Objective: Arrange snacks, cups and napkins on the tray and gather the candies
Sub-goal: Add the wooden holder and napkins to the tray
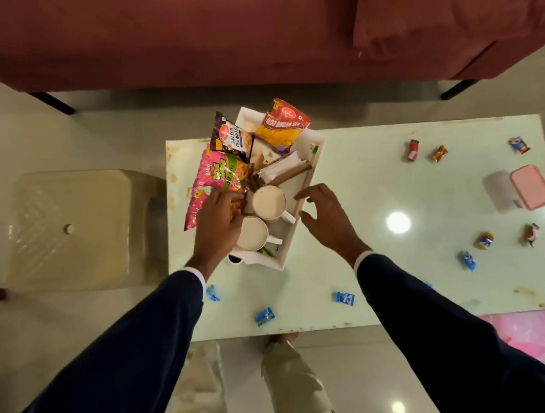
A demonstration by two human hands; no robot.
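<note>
Pink snack packet (215,180) on the white tray (307,176) is pinched by the left hand (218,215); the right hand (324,216) hovers, fingers spread.

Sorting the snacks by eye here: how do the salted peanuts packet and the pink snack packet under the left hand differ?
The salted peanuts packet is dark, mostly black; the pink snack packet is bright pink with a green panel. The peanuts packet looks smaller, the pink one longer. No hand touches the peanuts packet, while the left hand rests its fingers on the pink one's near end. Both lie at the left edge of the white tray, partly overhanging it.
</note>
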